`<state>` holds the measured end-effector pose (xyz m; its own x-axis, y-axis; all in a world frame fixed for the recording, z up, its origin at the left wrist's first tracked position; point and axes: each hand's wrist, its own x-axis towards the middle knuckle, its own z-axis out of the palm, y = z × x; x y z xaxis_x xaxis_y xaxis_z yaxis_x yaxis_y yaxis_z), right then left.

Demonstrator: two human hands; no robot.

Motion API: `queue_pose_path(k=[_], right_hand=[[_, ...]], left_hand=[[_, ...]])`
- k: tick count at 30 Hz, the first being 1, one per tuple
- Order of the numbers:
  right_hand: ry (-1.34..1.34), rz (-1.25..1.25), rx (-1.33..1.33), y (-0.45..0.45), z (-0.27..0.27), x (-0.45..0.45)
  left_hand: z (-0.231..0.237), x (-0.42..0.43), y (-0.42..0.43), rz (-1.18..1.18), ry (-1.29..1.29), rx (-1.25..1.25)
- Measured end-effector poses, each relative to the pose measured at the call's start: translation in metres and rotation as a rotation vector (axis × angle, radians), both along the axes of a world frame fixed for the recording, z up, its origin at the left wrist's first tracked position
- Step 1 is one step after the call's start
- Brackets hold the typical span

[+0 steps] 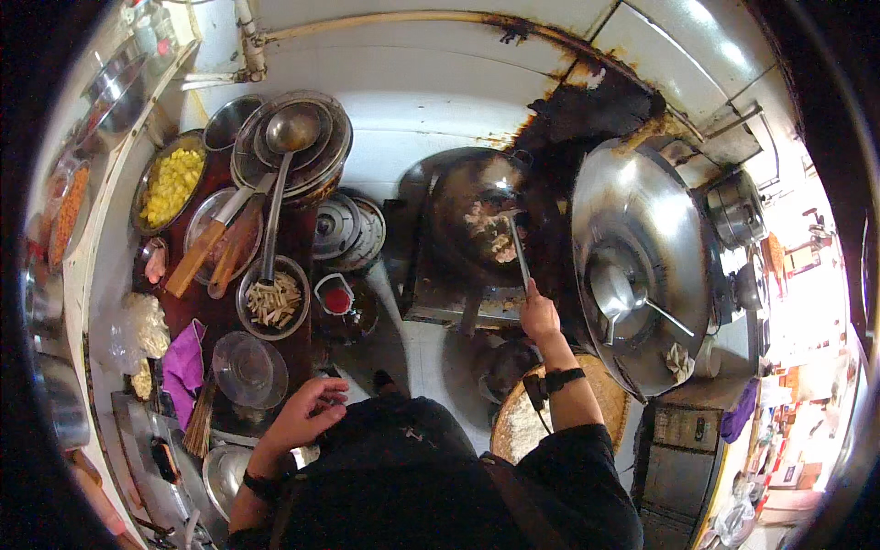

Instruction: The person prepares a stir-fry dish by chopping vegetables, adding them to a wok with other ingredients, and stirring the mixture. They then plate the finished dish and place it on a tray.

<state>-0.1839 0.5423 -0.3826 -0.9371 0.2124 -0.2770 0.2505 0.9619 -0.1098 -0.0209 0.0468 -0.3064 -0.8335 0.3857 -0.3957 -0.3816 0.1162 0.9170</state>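
Note:
My right hand (540,317) grips the handle of a metal wok spatula or ladle (520,244); its head is partly hidden in the food. It reaches into a dark wok (454,234) on a stove, among pale pieces of food (487,223) that look like meat. My left hand (306,416) is in front of my body, fingers loosely bent and apart, holding nothing. Nearest to it is a clear plastic bowl (249,369) on the dark table to the left. A steel bowl of pale cut strips (273,302) stands just beyond, a long ladle's handle end over it.
Right of the stove sits a large wok (643,206) with a ladle (612,292) in it. Below lies a round basket (612,392) of white grains. Left are a bowl of yellow chunks (172,180), stacked pans (344,137), a purple cloth (183,371) and a wooden-handled cleaver (199,254).

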Motion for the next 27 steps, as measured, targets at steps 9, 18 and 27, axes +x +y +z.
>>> queue_pose_path(k=[9,18,27], right_hand=[[0.050,0.077,0.144,0.035,0.015,0.012],[-0.074,0.082,0.059,0.021,0.035,0.029],[0.223,-0.136,-0.482,0.001,0.036,0.047]], left_hand=[[0.005,0.041,-0.015,0.301,-0.271,-0.074],[-0.024,0.039,-0.030,0.257,-0.082,-0.178],[-0.021,-0.017,0.008,0.007,0.062,-0.107]])
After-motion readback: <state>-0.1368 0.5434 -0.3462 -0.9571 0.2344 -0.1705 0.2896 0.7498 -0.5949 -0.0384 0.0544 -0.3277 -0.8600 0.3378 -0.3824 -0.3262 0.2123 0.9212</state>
